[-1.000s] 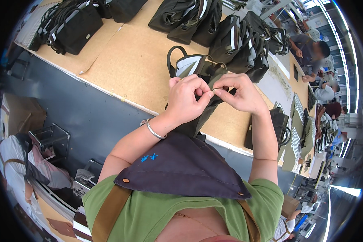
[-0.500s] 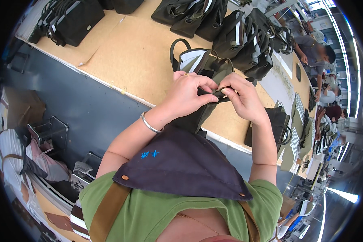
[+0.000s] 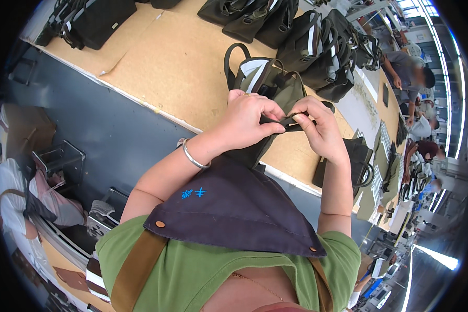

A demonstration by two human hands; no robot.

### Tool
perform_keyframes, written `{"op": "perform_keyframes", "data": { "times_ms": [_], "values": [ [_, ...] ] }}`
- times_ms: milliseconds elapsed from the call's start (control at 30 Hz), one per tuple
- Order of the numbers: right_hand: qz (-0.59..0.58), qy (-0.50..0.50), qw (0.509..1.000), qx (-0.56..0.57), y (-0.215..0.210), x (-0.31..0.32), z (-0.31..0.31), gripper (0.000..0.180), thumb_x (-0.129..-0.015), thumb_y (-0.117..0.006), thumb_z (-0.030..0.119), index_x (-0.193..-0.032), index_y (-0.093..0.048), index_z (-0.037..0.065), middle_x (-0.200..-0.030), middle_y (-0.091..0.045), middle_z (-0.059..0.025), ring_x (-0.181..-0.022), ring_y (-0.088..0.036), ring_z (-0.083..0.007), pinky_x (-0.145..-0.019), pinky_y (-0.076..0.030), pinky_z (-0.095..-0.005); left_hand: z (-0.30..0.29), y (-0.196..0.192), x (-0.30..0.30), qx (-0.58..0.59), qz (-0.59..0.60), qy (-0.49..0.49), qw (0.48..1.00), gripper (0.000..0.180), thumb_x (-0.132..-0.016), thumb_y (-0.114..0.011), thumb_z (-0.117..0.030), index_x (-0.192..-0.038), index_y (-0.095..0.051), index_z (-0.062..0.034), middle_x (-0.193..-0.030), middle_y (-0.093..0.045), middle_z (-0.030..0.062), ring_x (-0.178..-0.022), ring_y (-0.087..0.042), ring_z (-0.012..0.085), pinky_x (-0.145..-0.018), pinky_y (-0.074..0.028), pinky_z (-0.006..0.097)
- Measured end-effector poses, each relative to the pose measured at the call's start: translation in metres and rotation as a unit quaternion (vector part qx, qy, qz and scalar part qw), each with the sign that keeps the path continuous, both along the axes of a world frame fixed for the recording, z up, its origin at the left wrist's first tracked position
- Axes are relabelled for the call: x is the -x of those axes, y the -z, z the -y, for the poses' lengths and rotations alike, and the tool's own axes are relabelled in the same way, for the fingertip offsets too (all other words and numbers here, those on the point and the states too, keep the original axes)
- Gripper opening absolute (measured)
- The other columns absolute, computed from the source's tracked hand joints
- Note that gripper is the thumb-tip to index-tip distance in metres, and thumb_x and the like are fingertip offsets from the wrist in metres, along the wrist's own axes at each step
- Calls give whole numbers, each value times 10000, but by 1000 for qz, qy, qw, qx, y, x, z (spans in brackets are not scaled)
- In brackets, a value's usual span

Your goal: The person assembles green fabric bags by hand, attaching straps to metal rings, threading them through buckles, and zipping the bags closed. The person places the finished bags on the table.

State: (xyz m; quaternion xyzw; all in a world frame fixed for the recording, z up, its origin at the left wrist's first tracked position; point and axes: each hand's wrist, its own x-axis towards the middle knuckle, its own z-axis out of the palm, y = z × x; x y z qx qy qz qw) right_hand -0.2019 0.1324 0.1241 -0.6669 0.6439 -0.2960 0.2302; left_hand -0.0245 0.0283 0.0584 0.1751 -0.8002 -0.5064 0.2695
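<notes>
Best, the dark narrow fabric strap (image 3: 286,122) of the olive canvas bag (image 3: 275,88) is kept taut, pinched by closed fingers of left hand (image 3: 244,122) and right hand (image 3: 322,130).

The scene is bright and evenly lit, with strong light from overhead strip lamps (image 3: 460,104) curving along the right edge of the frame. A glare patch burns white at the lower right. The wooden tabletop (image 3: 166,62) in the upper middle is well exposed, with soft, short shadows. Focus is sharp at the centre; fisheye distortion bends straight edges and smears detail toward the dark circular rim.
</notes>
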Motion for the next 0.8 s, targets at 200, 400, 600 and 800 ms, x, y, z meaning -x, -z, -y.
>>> {"op": "perform_keyframes", "data": {
  "times_ms": [200,400,600,800],
  "values": [
    [-10,-10,1000,-5,-2,-1,1,78,-879,-600,45,-942,-605,-1,-850,-571,-104,-765,-565,-248,-665,-455,-329,20,4,0,-19,14,70,997,152,-814,-732,-199,-880,-739,-62,-764,-711,15,-695,-648,139,-753,-454,288],
    [-8,-31,999,8,-4,-3,5,83,-872,-614,55,-939,-611,5,-851,-579,-101,-763,-575,-251,-657,-457,-330,23,-3,2,-101,30,92,990,95,-794,-697,-116,-832,-735,-36,-706,-695,40,-646,-638,102,-576,-480,238],
    [4,8,1000,7,-2,-7,5,101,-842,-687,84,-876,-641,1,-822,-617,-81,-759,-604,-214,-637,-463,-308,8,-1,-2,37,-25,17,999,20,-777,-687,-117,-758,-684,-112,-686,-621,-41,-705,-591,90,-817,-351,304],
    [12,81,996,31,9,-12,-3,100,-855,-686,93,-858,-641,3,-800,-614,-75,-723,-583,-193,-616,-449,-298,-1,1,-3,70,-52,-8,996,28,-786,-674,-113,-779,-676,-140,-665,-561,-57,-675,-528,111,-808,-277,324]
  ]
}}
